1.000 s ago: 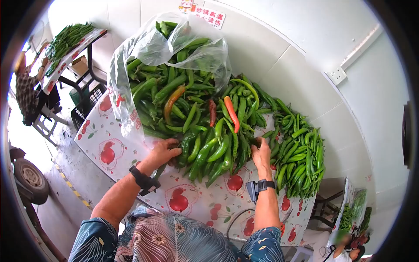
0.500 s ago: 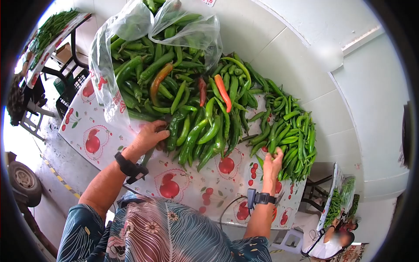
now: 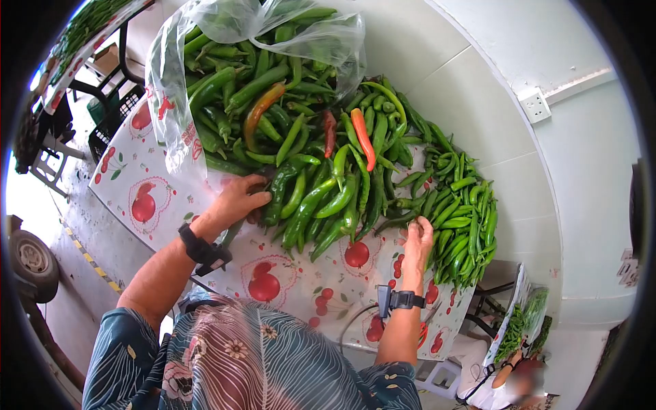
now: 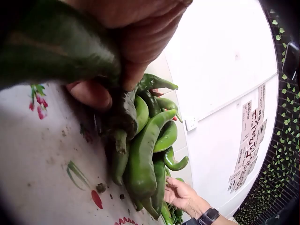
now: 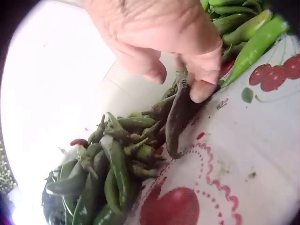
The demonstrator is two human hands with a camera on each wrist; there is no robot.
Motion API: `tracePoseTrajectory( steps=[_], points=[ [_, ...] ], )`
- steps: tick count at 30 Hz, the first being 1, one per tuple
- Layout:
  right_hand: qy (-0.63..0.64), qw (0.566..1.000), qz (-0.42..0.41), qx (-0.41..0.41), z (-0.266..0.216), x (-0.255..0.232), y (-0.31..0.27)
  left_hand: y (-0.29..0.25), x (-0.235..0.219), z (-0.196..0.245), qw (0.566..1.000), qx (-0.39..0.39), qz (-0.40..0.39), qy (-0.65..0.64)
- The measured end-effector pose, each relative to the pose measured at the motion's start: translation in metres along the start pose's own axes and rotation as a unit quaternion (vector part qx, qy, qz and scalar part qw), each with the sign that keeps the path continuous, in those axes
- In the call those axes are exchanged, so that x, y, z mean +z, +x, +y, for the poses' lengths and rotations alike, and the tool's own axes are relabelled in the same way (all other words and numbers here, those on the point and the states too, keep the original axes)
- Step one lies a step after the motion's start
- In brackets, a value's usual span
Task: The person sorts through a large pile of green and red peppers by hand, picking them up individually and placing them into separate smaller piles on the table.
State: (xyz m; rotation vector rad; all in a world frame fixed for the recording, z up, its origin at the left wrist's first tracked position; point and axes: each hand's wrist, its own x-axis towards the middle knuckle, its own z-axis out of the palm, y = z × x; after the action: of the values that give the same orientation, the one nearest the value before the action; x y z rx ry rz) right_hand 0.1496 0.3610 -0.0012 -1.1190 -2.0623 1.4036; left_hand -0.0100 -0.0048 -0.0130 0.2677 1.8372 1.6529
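My left hand (image 3: 236, 203) is at the near left edge of a heap of large green chili peppers (image 3: 321, 198). In the left wrist view it holds a dark green pepper (image 4: 51, 51) under the palm, its fingertips right at another dark pepper (image 4: 123, 115) of the heap. Between the large heap and a pile of slimmer green peppers (image 3: 468, 225), my right hand (image 3: 415, 249) pinches a dark green pepper (image 5: 176, 119) near its stem. A red-orange pepper (image 3: 363, 140) and a dark red one (image 3: 329, 133) lie on the large heap.
A clear plastic bag (image 3: 167, 116) wraps the back left of the heap. The fruit-patterned tablecloth (image 3: 301, 273) lies beneath, against a tiled wall (image 3: 444, 82). At the lower right, a person (image 3: 499, 383) sits by another table with peppers.
My right hand moved right to the slimmer pile, then came back slightly left to a dark pepper beside the large heap. My left hand has stayed at the heap's left edge.
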Motion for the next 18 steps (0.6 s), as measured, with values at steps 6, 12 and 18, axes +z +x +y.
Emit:
tracePoseTrajectory(
  steps=[6, 12, 18],
  points=[
    [-0.179, 0.984, -0.019, -0.007, 0.011, 0.005, 0.047, -0.001, 0.002, 0.003, 1.0, -0.011, 0.012, 0.0],
    [-0.298, 0.953, -0.027, -0.041, -0.042, 0.045, 0.053, 0.002, 0.0, -0.003, 1.0, -0.008, 0.008, 0.009],
    [-0.034, 0.996, -0.062, -0.049, -0.035, 0.056, 0.054, 0.0, 0.002, 0.003, 1.0, -0.01, 0.017, 0.018]
  ],
)
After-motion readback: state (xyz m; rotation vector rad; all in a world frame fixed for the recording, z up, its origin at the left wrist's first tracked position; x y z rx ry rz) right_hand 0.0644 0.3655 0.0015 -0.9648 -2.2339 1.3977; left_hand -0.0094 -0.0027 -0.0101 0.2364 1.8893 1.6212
